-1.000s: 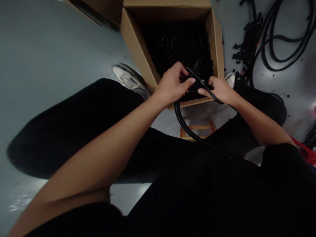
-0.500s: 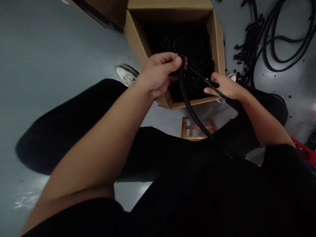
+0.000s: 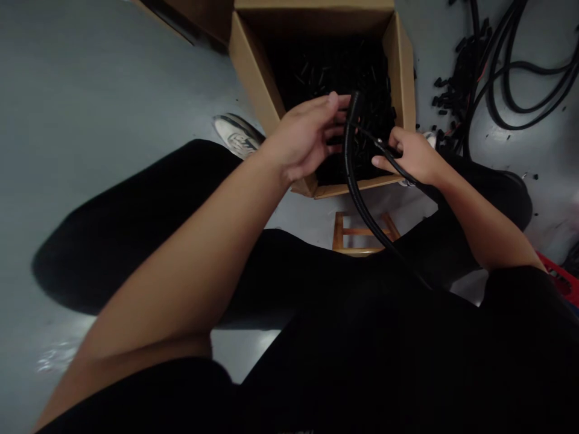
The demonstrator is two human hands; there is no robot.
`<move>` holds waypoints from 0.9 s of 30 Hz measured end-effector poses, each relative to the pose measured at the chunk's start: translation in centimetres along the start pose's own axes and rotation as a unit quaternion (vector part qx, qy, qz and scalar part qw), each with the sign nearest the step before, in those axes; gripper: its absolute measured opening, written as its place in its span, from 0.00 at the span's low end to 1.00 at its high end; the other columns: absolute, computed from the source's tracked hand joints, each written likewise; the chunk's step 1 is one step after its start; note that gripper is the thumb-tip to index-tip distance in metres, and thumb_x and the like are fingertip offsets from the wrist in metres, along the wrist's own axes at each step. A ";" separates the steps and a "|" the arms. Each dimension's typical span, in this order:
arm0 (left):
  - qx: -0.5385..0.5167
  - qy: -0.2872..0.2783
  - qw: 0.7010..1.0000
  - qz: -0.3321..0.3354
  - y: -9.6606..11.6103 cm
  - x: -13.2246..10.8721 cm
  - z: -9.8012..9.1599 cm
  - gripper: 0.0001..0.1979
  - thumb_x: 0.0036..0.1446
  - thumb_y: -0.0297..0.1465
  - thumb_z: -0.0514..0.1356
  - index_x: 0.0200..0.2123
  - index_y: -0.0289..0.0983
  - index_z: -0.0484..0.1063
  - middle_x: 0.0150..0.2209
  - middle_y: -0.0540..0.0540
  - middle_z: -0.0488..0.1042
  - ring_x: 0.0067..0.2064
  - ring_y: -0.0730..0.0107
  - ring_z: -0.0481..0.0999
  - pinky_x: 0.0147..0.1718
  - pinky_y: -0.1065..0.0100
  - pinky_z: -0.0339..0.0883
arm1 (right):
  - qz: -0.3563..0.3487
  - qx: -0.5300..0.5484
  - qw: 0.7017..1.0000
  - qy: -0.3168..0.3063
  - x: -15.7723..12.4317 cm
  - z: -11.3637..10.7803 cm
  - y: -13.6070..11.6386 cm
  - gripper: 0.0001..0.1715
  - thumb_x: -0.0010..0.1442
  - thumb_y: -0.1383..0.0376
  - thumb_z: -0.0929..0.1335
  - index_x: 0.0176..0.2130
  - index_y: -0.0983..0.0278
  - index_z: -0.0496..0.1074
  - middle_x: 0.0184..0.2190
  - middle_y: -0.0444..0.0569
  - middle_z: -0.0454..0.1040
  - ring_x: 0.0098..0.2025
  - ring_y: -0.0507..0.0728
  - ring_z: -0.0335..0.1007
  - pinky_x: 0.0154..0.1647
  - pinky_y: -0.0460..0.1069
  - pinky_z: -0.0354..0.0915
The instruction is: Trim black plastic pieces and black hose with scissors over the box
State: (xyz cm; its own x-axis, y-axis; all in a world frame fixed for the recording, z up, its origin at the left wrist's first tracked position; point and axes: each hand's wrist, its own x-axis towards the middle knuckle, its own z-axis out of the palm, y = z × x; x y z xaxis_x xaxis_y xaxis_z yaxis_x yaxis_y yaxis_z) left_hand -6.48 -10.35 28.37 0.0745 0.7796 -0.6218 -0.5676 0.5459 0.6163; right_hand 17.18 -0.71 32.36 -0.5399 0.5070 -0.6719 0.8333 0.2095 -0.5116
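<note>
My left hand (image 3: 312, 132) is open over the cardboard box, fingers stretched toward a black ribbed hose (image 3: 355, 163) and partly behind it, thumb off it. The hose stands up near the fingertips, then curves down toward my lap, where its lower part fades into dark clothing. My right hand (image 3: 411, 155) is closed on dark-handled scissors (image 3: 379, 143), whose blades reach left to the hose just below its upper end. Dim light hides whether the blades have gone into it. Many short black pieces (image 3: 325, 66) lie inside the cardboard box (image 3: 253, 66) below my hands.
Long coiled black hose (image 3: 511, 114) lies on the floor at the upper right, beside scattered short black pieces (image 3: 447, 99). Between my legs is a wooden stool (image 3: 338, 232). A red object (image 3: 561, 280) shows at the right edge, and another box (image 3: 199, 24) at the top.
My left hand has opened from its pinch on the hose's upper end. The hose end now stands slightly farther right, against the scissors. My right hand has stayed nearly in place.
</note>
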 end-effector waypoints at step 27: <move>0.098 -0.019 0.995 0.020 -1.0 -0.2 2.2 0.16 0.79 0.35 0.68 0.38 0.41 0.66 0.29 0.53 0.76 0.29 0.72 0.74 0.32 0.69 0.68 | -0.054 0.050 0.992 0.102 0.5 1.7 2.7 0.46 0.58 0.20 0.73 0.39 0.57 0.66 0.32 0.46 0.69 0.38 0.60 0.68 0.41 0.56 0.66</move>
State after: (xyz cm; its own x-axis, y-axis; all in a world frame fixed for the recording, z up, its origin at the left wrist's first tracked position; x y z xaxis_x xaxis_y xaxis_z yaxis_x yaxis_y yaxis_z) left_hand -4.12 -10.37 28.98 0.0874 0.8109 -0.5786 -0.3994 0.5606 0.7254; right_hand 18.96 -1.31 29.77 -0.5817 0.6474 -0.4924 0.7500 0.1926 -0.6328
